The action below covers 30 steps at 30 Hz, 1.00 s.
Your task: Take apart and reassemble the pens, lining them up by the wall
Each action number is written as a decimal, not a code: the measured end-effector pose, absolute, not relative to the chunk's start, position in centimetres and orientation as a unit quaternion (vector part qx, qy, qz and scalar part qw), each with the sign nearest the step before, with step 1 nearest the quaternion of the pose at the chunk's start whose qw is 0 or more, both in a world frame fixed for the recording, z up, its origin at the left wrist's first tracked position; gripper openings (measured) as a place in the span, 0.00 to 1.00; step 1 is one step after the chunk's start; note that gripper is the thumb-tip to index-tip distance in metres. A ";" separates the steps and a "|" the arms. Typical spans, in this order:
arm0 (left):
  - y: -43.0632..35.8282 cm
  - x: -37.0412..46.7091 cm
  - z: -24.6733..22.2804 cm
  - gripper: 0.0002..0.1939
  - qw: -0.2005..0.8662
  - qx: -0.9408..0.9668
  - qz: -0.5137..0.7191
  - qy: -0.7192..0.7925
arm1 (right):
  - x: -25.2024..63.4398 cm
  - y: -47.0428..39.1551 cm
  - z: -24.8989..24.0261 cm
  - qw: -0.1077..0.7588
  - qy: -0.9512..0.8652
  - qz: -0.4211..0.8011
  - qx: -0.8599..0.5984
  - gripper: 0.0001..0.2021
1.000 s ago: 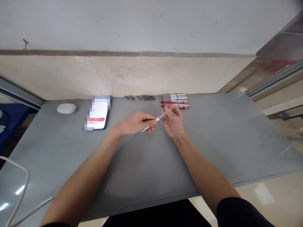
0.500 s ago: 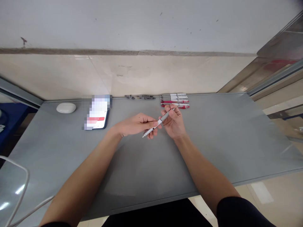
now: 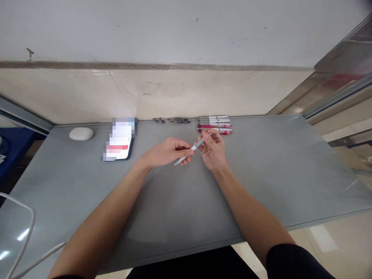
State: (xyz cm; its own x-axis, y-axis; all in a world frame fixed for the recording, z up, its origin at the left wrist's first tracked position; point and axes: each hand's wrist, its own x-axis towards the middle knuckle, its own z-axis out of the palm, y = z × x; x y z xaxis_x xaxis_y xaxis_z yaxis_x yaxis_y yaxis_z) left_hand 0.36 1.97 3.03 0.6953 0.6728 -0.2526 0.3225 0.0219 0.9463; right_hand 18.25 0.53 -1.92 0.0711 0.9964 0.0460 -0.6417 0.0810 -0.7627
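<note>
Both grips are closed on 1 pen (image 3: 199, 143) above the worktop (image 3: 180, 209): left grip (image 3: 167, 151) around its barrel, right grip (image 3: 213, 149) at its upper end. Its long axis runs 8 to 2 o'clock; neither hand is clearly nearer.

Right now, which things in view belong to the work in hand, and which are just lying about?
Work in hand, apparently:
white-grey pen, held by left hand and right hand
probably red and white pens
dark pens

Just lying about, apparently:
phone
white oval object
cable
</note>
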 end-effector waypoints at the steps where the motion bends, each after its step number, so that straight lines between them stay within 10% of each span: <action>1: 2.0 0.3 3.1 0.17 0.622 0.682 0.139 0.360 | 18.3 0.5 -2.0 0.667 -0.305 0.617 -0.286 0.11; 30: 1.8 0.4 3.1 0.22 0.596 0.711 0.139 0.346 | 18.4 0.5 -2.0 0.674 -0.288 0.619 -0.283 0.09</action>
State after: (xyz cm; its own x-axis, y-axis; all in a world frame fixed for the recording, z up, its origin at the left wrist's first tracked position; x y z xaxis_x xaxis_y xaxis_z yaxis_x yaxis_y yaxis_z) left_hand 0.38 1.77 3.13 0.7221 0.6577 -0.2143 0.3266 -0.0510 0.9438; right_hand 18.42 0.52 -1.97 0.0688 0.9969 0.0387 -0.6710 0.0750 -0.7377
